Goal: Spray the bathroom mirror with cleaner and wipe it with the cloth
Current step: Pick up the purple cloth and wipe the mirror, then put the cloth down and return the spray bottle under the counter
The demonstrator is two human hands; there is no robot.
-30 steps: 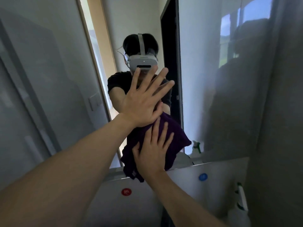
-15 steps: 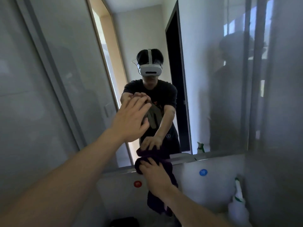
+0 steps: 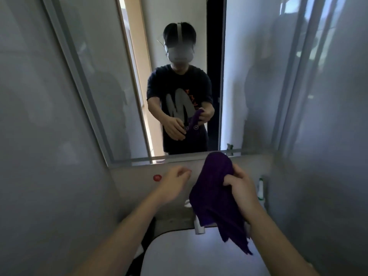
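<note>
Grey-walled bathroom, mirror (image 3: 111, 80) on the wall above a white sink (image 3: 191, 253) with a white tap (image 3: 198, 224), red dot (image 3: 157, 177) on the panel under the mirror. Purple cloth (image 3: 215, 194) bunched in right hand (image 3: 242, 191), fingers clenched on it, hanging below the mirror over the sink, off the glass. Left hand (image 3: 173, 185) beside it, fingers loosely curled, holding nothing; spray bottle (image 3: 260, 191) in the right corner.

Both forearms (image 3: 111, 242) are bare. The mirror reflection (image 3: 179, 108) shows a dark short-sleeved T-shirt with a large grey "M" and a white headset strap.
</note>
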